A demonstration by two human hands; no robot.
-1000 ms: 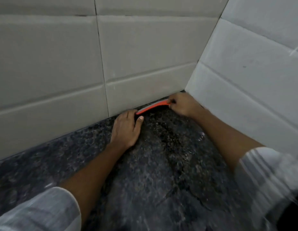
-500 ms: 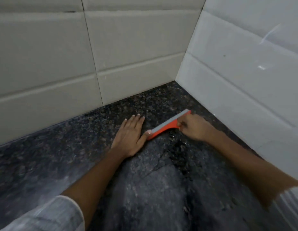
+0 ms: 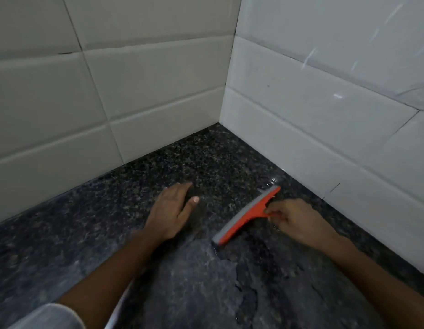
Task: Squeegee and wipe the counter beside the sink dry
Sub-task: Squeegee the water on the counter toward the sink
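Your right hand (image 3: 298, 223) grips the orange squeegee (image 3: 247, 216) by its handle, blade down on the wet granite counter (image 3: 206, 157) near the tiled corner, while your left hand (image 3: 173, 210) rests flat and empty beside it.

Left hand (image 3: 172, 211) flat, palm down, fingers (image 3: 180, 189) together, thumb out. Right hand (image 3: 298, 222) curled, fingers (image 3: 274, 211) pinched in a grip. Both forearms extended forward.

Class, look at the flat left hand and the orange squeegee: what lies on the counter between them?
In the head view, nothing but bare speckled counter lies between the left hand and the squeegee, which the right hand holds.
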